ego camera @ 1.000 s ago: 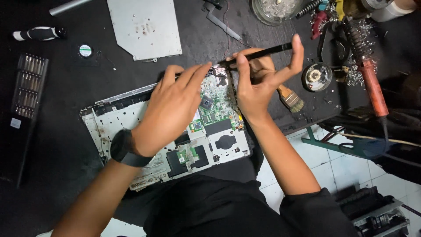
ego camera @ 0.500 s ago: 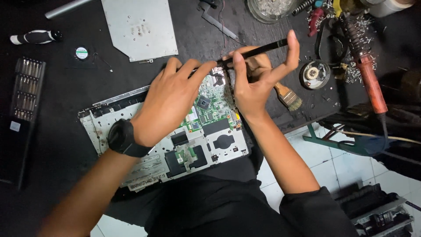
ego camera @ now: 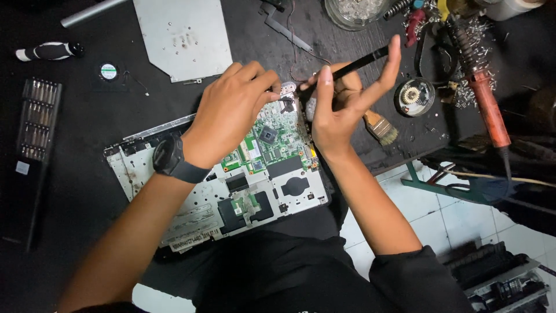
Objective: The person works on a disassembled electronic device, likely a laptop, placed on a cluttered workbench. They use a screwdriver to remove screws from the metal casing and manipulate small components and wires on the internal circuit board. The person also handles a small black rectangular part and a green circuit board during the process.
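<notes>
An opened laptop base (ego camera: 191, 200) with its green circuit board (ego camera: 272, 142) exposed lies on a black work surface. My left hand (ego camera: 229, 113), with a black watch on the wrist, rests over the board's upper edge, its fingertips pinched at a small part near the top corner. My right hand (ego camera: 341, 104) holds a thin black screwdriver (ego camera: 359, 62) between thumb and fingers, its tip pointing at the same corner of the board. The exact spot under the fingertips is hidden.
A grey metal cover plate (ego camera: 182, 36) lies at the back. A rack of screwdriver bits (ego camera: 37, 119) is at far left. A small paintbrush (ego camera: 381, 126), a round tin (ego camera: 414, 95), a red-handled soldering iron (ego camera: 483, 104) and a glass bowl (ego camera: 353, 11) stand to the right, by the table edge.
Both hands stay at the board's top corner; the right hand's fingers have shifted slightly on the screwdriver. The view has moved a little.
</notes>
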